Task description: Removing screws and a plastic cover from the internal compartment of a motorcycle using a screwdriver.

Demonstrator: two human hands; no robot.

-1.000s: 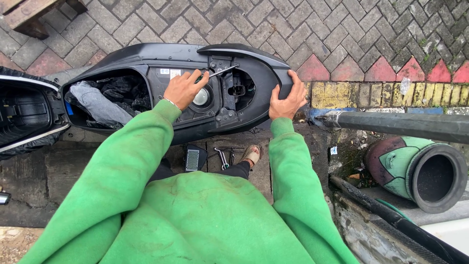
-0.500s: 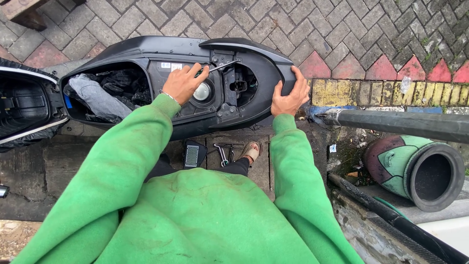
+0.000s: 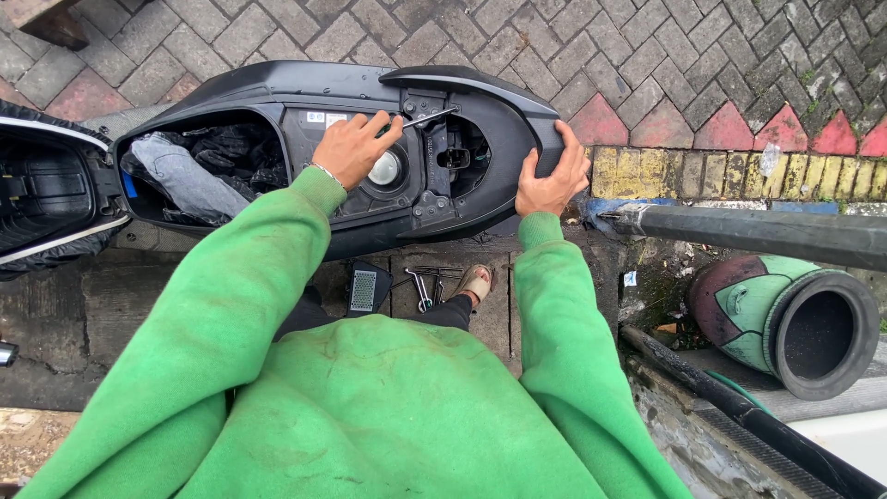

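Observation:
A black scooter body lies across the view with its seat lifted off, showing the storage bay and a round silver fuel cap. My left hand is shut on a thin metal tool whose shaft points right toward a bolt on the frame. My right hand rests flat, fingers spread, on the scooter's rear end. Both arms wear green sleeves.
Grey cloth sits in the storage bay. The raised seat is at the left. Wrenches and a small black pad lie on the ground by my sandalled foot. A dark pipe and a green pot are at right.
My left hand has shifted slightly with the tool over the fuel cap area. My right hand has stayed on the rear end. The view has tilted a little.

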